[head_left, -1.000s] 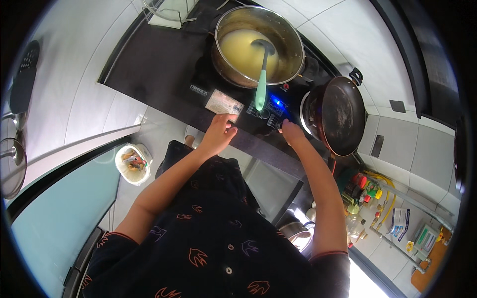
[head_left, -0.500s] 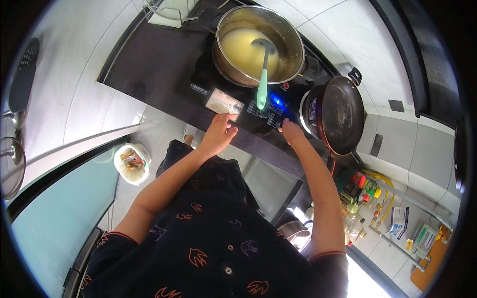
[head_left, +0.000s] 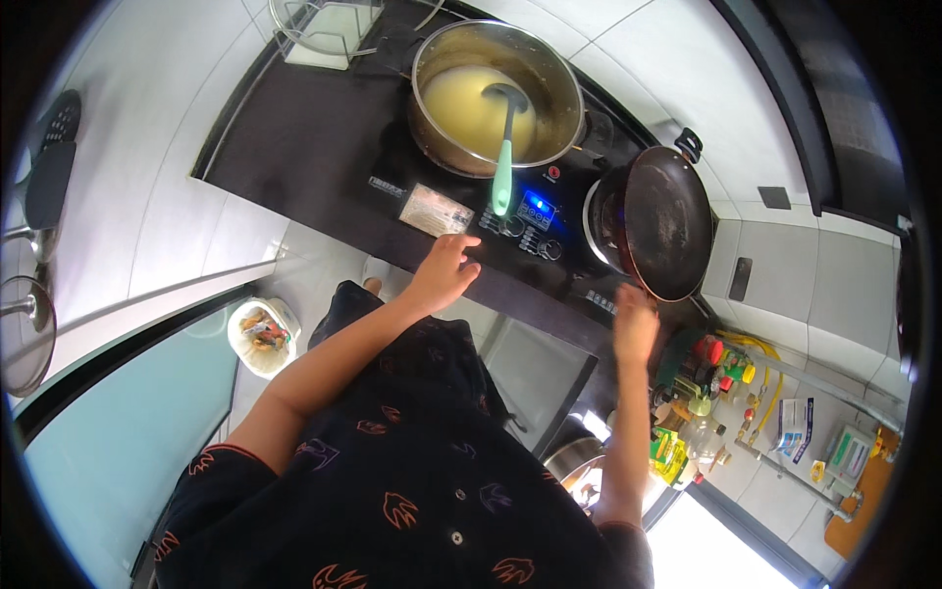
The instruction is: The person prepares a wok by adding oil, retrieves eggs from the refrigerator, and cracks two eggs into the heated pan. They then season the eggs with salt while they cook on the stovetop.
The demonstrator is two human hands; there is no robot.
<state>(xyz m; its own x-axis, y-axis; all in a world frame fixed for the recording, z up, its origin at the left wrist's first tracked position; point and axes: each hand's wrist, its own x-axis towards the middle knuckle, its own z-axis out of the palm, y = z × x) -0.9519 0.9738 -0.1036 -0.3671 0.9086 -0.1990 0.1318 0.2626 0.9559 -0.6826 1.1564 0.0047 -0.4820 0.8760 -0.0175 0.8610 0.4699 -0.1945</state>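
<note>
At the counter's front edge, my left hand [head_left: 444, 275] hovers with nothing in it, fingers loosely bent and thumb apart. Just beyond it lies a pale rectangular patch [head_left: 436, 210] on the black cooktop. My right hand [head_left: 636, 322] is closed at the handle of a dark frying pan [head_left: 671, 224], covering that handle. The pan leans above the right burner. A large steel pot [head_left: 496, 157] holds cloudy yellow liquid [head_left: 461, 113]. Resting in it is a ladle [head_left: 503, 177] with a dark head and mint-green handle. The control display [head_left: 537, 208] glows blue.
On the left floor stands a lined waste bin [head_left: 263, 337]. Bottles [head_left: 701, 437] and a yellow pack [head_left: 669, 455] crowd the lower right, beside a yellow hose [head_left: 772, 388]. A wire rack [head_left: 319, 29] stands behind at the left; utensils [head_left: 51, 182] hang on the left wall.
My right hand has left the cooktop controls and moved right and nearer to me, to the pan's handle. My left hand stays near the counter edge. The view has shifted slightly.
</note>
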